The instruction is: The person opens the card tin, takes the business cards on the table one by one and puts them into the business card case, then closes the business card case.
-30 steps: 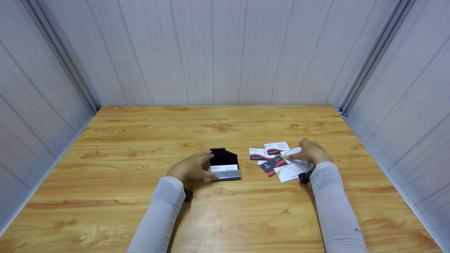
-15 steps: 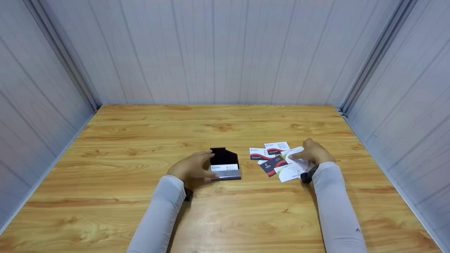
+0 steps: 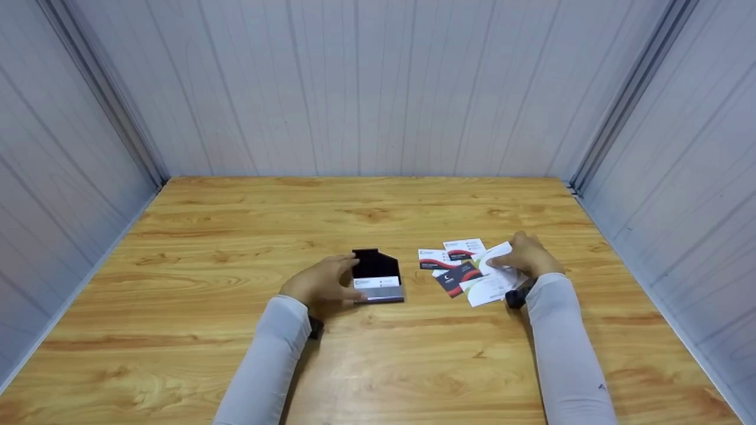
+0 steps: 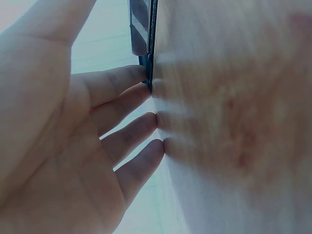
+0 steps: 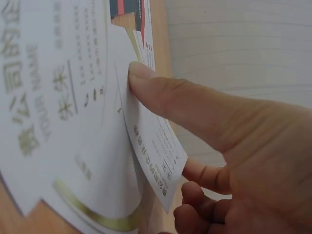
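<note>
An opened card case (image 3: pixel 379 294) with a black lid lies on the table, a white business card (image 3: pixel 377 282) showing in its metal-faced pocket. My left hand (image 3: pixel 319 279) rests at the case's left side, thumb by its front corner. In the left wrist view its fingers (image 4: pixel 129 141) are fairly straight, the tips at the case's edge and the table. My right hand (image 3: pixel 528 254) pinches a white business card (image 5: pixel 153 151) between thumb and fingers, one end tilted up off the pile. Beneath it lie more white business cards (image 3: pixel 487 288) with green and gold curves.
Several other business cards overlap on the left of the pile: a dark one with red (image 3: pixel 456 278), a red-and-white one (image 3: pixel 437 258) and another behind (image 3: pixel 463 247). The wooden table (image 3: pixel 366 360) meets white panel walls (image 3: pixel 378 88) at the back and sides.
My right hand has shifted slightly right, and the white business card in its fingers has moved with it, its far right corner rising. The left hand and card case have stayed put.
</note>
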### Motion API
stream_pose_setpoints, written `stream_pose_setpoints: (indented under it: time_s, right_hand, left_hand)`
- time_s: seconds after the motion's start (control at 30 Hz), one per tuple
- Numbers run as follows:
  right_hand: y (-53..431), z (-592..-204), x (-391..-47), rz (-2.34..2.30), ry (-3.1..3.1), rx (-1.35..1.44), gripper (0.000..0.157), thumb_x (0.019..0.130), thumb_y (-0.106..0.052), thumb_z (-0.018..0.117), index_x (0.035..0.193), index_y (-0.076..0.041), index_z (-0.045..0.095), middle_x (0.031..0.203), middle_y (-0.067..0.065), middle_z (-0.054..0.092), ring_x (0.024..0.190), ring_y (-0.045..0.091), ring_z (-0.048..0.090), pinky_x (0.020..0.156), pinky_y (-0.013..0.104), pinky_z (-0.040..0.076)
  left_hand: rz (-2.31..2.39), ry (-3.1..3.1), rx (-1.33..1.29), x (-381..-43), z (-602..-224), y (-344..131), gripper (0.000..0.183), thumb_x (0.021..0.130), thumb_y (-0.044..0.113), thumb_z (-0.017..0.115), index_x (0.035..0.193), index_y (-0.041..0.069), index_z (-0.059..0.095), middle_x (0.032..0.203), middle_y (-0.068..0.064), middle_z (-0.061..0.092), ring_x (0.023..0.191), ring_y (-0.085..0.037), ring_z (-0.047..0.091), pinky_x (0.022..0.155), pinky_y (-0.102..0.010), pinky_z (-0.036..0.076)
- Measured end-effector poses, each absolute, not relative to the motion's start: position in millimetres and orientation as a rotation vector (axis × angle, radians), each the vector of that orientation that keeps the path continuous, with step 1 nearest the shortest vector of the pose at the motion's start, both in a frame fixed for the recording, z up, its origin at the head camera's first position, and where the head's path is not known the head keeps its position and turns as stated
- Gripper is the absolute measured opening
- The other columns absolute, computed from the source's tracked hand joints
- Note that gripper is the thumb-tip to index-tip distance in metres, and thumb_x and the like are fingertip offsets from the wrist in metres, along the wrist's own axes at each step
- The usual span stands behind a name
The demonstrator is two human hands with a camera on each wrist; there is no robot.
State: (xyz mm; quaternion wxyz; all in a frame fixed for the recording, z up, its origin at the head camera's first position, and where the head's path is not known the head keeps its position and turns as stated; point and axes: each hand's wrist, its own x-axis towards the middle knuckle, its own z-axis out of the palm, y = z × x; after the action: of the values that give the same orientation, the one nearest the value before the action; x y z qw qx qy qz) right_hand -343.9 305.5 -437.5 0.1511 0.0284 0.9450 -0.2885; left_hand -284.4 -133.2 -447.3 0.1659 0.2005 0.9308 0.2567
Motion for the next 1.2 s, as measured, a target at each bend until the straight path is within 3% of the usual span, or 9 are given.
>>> stream_pose_setpoints:
  time_s: [0.1, 0.2, 0.37, 0.5, 0.6, 0.7, 0.8, 0.93, 1.2]
  right_hand:
    - [306, -437, -343, -0.961, 2.683, 0.096, 0.052, 0.096, -0.025, 0.069, 0.125, 0.010, 0.045, 0.112, 0.022, 0.048, 0.091, 0.029, 0.050, 0.077, 0.038, 0.047]
    - [308, -435, -341, -1.238, 2.514, 0.123, 0.037, 0.103, -0.012, 0.056, 0.128, 0.006, 0.036, 0.118, 0.023, 0.048, 0.096, 0.029, 0.057, 0.079, 0.036, 0.052]
    - [316, -429, -337, -1.341, 2.411, -0.023, 0.052, 0.108, -0.010, 0.040, 0.154, 0.000, 0.017, 0.145, 0.036, 0.033, 0.127, 0.044, 0.047, 0.103, 0.052, 0.043]
    - [321, -424, -339, -1.165, 2.581, -0.267, 0.051, 0.107, -0.012, 0.042, 0.153, 0.004, 0.029, 0.132, 0.036, 0.050, 0.117, 0.042, 0.054, 0.100, 0.052, 0.044]
    - [322, -421, -339, -1.173, 2.606, -0.335, 0.045, 0.106, -0.012, 0.045, 0.147, 0.007, 0.039, 0.113, 0.027, 0.060, 0.092, 0.026, 0.061, 0.083, 0.039, 0.051]
    - [321, -420, -340, -1.228, 2.580, -0.338, 0.044, 0.105, -0.014, 0.048, 0.145, 0.004, 0.040, 0.109, 0.020, 0.057, 0.076, 0.016, 0.054, 0.070, 0.030, 0.049]
    - [318, -420, -340, -1.274, 2.589, -0.365, 0.043, 0.104, -0.015, 0.051, 0.142, 0.004, 0.042, 0.114, 0.020, 0.054, 0.080, 0.016, 0.052, 0.068, 0.028, 0.048]
    - [310, -420, -340, -1.302, 2.612, -0.412, 0.038, 0.103, -0.011, 0.054, 0.135, 0.006, 0.046, 0.118, 0.021, 0.052, 0.094, 0.023, 0.054, 0.078, 0.034, 0.052]
    - [283, -422, -346, -1.361, 2.568, -0.451, 0.034, 0.103, -0.007, 0.052, 0.133, 0.008, 0.043, 0.116, 0.023, 0.052, 0.095, 0.029, 0.059, 0.085, 0.047, 0.056]
  left_hand:
    - [0.724, 2.652, 0.570, -285, -447, -133, 0.092, 0.086, 0.052, 0.076, 0.158, 0.015, 0.033, 0.164, -0.004, 0.025, 0.150, -0.028, 0.020, 0.119, -0.047, 0.023]
    - [0.727, 2.654, 0.579, -285, -448, -134, 0.091, 0.086, 0.052, 0.076, 0.158, 0.014, 0.034, 0.164, -0.004, 0.025, 0.150, -0.028, 0.020, 0.119, -0.048, 0.022]
    - [0.732, 2.657, 0.574, -284, -448, -134, 0.091, 0.086, 0.052, 0.076, 0.158, 0.015, 0.034, 0.163, -0.004, 0.026, 0.150, -0.028, 0.020, 0.119, -0.048, 0.022]
    - [0.748, 2.643, 0.554, -282, -447, -134, 0.091, 0.086, 0.052, 0.077, 0.158, 0.015, 0.034, 0.163, -0.006, 0.027, 0.150, -0.029, 0.021, 0.118, -0.049, 0.024]
    - [0.757, 2.634, 0.551, -282, -446, -134, 0.092, 0.086, 0.051, 0.077, 0.158, 0.014, 0.033, 0.163, -0.007, 0.026, 0.150, -0.029, 0.021, 0.118, -0.050, 0.024]
    - [0.759, 2.633, 0.553, -282, -446, -134, 0.093, 0.086, 0.051, 0.077, 0.158, 0.014, 0.033, 0.163, -0.007, 0.025, 0.150, -0.029, 0.021, 0.118, -0.049, 0.024]
    - [0.760, 2.634, 0.561, -283, -447, -133, 0.092, 0.086, 0.050, 0.077, 0.158, 0.014, 0.033, 0.163, -0.007, 0.026, 0.149, -0.029, 0.021, 0.118, -0.049, 0.025]
    - [0.745, 2.638, 0.565, -283, -447, -133, 0.092, 0.086, 0.052, 0.076, 0.158, 0.014, 0.033, 0.163, -0.006, 0.026, 0.149, -0.029, 0.021, 0.118, -0.049, 0.025]
    - [0.732, 2.653, 0.570, -284, -448, -134, 0.091, 0.087, 0.051, 0.076, 0.158, 0.014, 0.034, 0.163, -0.006, 0.028, 0.149, -0.029, 0.021, 0.118, -0.048, 0.024]
